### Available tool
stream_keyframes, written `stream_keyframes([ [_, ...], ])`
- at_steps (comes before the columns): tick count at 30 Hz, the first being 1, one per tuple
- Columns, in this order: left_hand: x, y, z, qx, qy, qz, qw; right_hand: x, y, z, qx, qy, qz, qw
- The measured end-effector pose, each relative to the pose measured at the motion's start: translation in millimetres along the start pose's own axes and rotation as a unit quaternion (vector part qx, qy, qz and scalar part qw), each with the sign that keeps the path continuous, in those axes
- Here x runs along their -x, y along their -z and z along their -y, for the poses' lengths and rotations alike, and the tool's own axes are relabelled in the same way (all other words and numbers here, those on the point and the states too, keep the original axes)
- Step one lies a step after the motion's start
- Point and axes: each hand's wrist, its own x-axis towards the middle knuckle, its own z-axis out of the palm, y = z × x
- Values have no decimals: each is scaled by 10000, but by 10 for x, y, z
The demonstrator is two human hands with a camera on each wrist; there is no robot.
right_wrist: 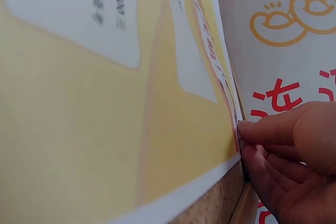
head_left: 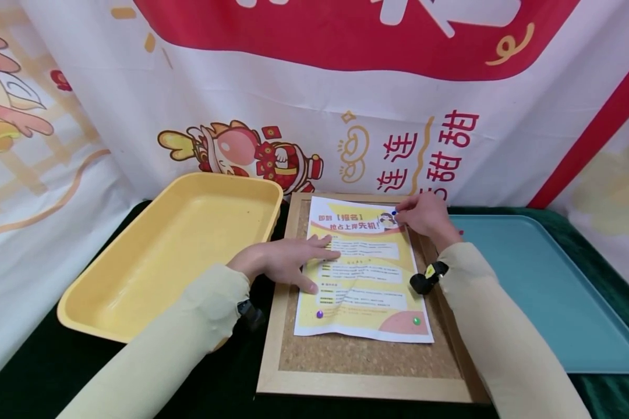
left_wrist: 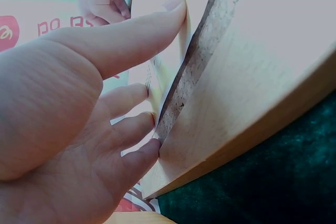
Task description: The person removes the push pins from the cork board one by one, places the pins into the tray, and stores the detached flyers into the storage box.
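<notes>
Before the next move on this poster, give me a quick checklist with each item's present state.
1. Lower left of the poster pinned: ok, purple pin there.
2. Lower right pinned: ok, green pin there.
3. Left hand on the poster's left side: ok, fingers spread.
4. Right hand at the upper right corner with the blue pin: ok, pinching it.
5. Blue pin fully seated in the cork board: cannot tell, fingers hide its tip.
6. Upper left corner pinned: not ok, no pin shows.
</notes>
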Motion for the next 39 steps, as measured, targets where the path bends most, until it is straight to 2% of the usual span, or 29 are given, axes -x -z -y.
stream_keyframes([
  [10,12,2,-17,20,8,-9,10000,-62,-37,8,-214,-188,-87,9996],
  [15,35,12,-10,30,48,-45,10000,-81,-46,20,-205,-142,-127,9996],
  [22,15,-4,-4,37,-44,-20,10000,-66,-34,2,-235,-213,-98,9994],
  [32,10,-17,0,-10,-68,-65,10000,-92,-67,-34,-82,16,-250,9997],
  [39,11,-9,-11,-14,-55,-83,9999,-107,-73,-31,-158,-66,-311,9994],
])
